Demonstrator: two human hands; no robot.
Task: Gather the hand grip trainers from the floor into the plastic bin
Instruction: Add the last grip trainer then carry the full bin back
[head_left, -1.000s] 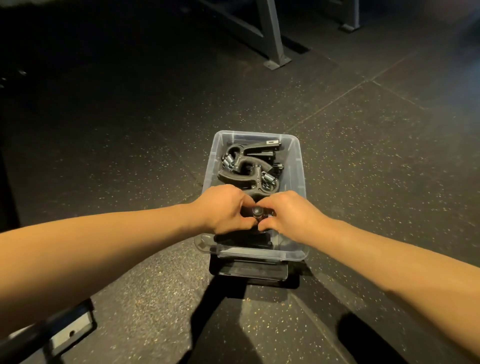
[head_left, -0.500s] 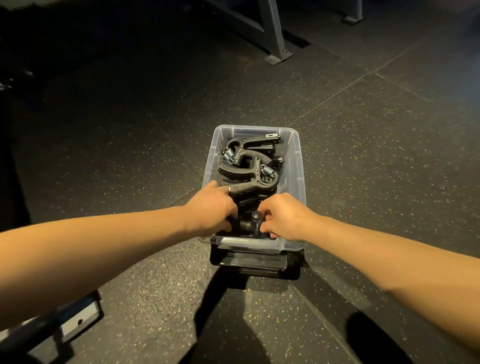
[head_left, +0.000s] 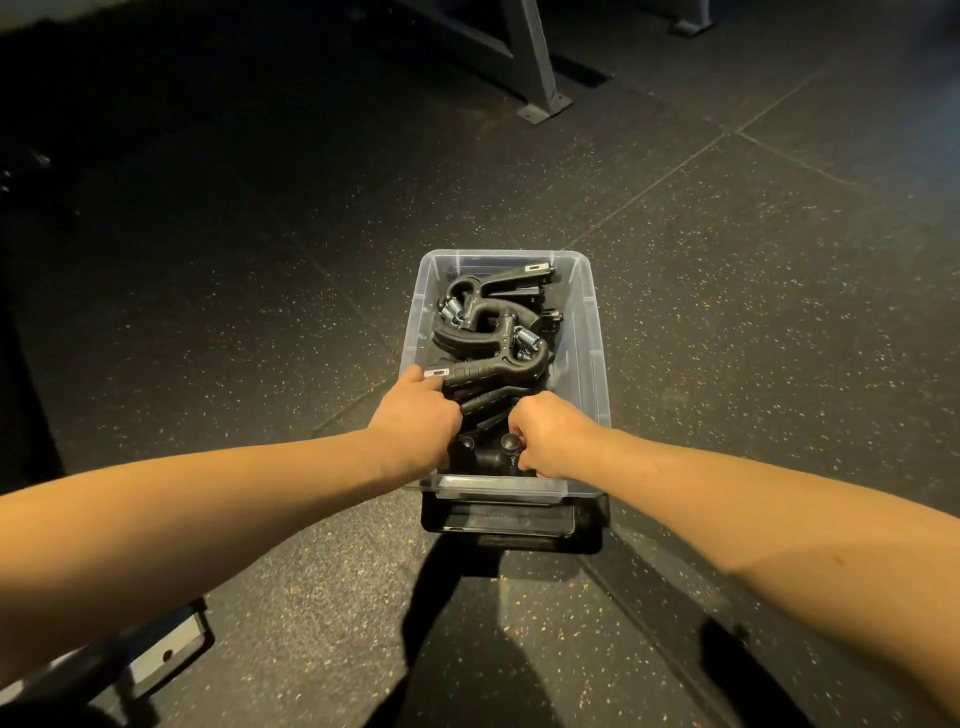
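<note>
A clear plastic bin (head_left: 589, 332) stands on the dark rubber floor and holds several black hand grip trainers (head_left: 483, 332) with steel springs. Both my hands reach into its near end. My left hand (head_left: 415, 421) grips the handles of the nearest black trainer (head_left: 485, 402). My right hand (head_left: 550, 436) is curled round that trainer's knob end (head_left: 506, 444), low in the bin. The trainer's lower part is hidden by my hands.
The bin rests on a dark lid or tray (head_left: 498, 522) at its near end. A grey metal frame leg (head_left: 530, 67) with a foot plate stands on the floor behind. Another metal base plate (head_left: 161, 652) lies at the lower left.
Both hands have lowered the trainer deeper into the bin's near end. My left hand slid forward along the handle, and the camera view shifted slightly.
</note>
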